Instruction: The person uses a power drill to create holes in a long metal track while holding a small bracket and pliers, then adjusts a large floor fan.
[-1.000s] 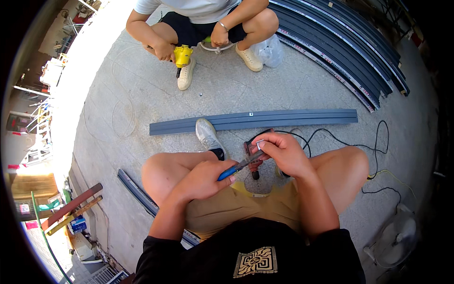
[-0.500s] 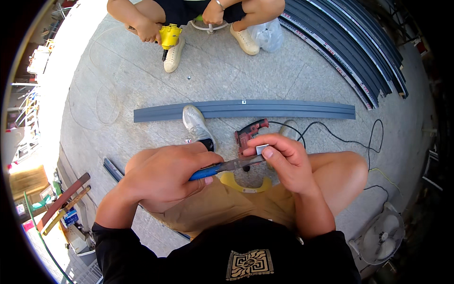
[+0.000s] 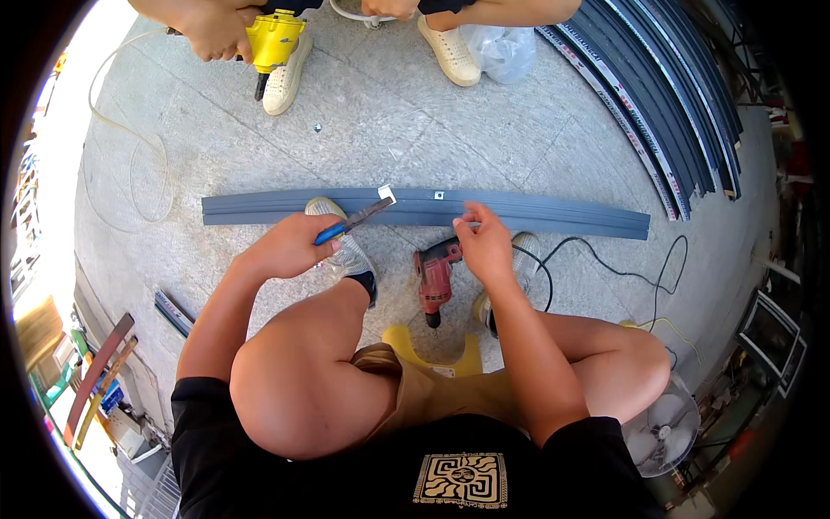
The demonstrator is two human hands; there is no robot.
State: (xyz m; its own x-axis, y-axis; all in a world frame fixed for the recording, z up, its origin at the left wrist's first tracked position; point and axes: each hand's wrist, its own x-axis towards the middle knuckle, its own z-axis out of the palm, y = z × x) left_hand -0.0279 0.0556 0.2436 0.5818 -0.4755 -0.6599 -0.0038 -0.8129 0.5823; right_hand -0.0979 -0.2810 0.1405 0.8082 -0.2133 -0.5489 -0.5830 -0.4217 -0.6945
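Note:
My left hand (image 3: 296,246) is closed round the blue handles of a pair of pliers (image 3: 356,220). Their jaws grip a small silver-white metal bracket (image 3: 386,195) over the far edge of a long grey metal profile (image 3: 536,209), which lies crosswise on the floor. I cannot tell whether the bracket touches the profile. Half curled, with a gap between thumb and forefinger, my right hand (image 3: 489,246) holds nothing visible. It is beside the handle of a red corded drill (image 3: 435,278) lying on the floor. Another small bracket (image 3: 439,196) sits on the profile near its middle.
Across from me a person's hand (image 3: 216,33) holds a yellow power tool (image 3: 275,41). Long dark profiles (image 3: 644,95) are stacked at the far right. A black cable (image 3: 596,270) runs right from the drill. A fan (image 3: 664,432) stands at the lower right; a yellow curved piece (image 3: 467,362) is between my legs.
My left hand has carried the pliers and bracket forward to the profile. The right hand has let go of the bracket and moved forward, near the drill. My view has shifted slightly.

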